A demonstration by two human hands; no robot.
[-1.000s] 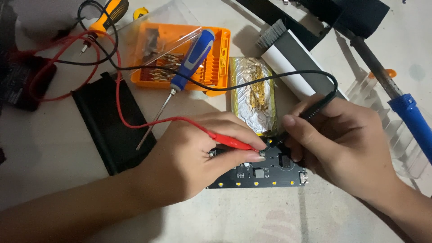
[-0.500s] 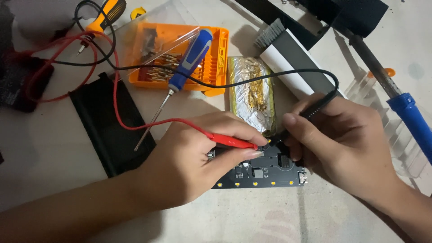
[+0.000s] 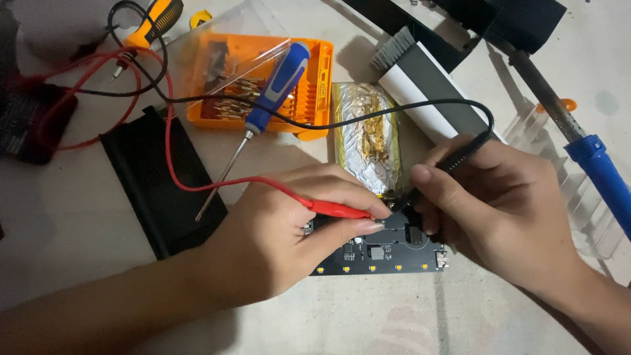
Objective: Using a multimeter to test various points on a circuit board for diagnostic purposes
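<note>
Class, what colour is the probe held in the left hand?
Red, as the head view shows: the probe in the left hand.

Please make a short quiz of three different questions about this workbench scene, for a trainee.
1. True or false: the left hand holds the red test probe.
2. Which hand holds the black test probe?
3. The blue-handled screwdriver rests partly on: A) the orange plastic bit case; B) the black circuit board.

Key: 1 true. 2 the right hand. 3 A.

Single head-worn view, steeply down and close over the table [image 3: 72, 217], probably slightly tilted.
</note>
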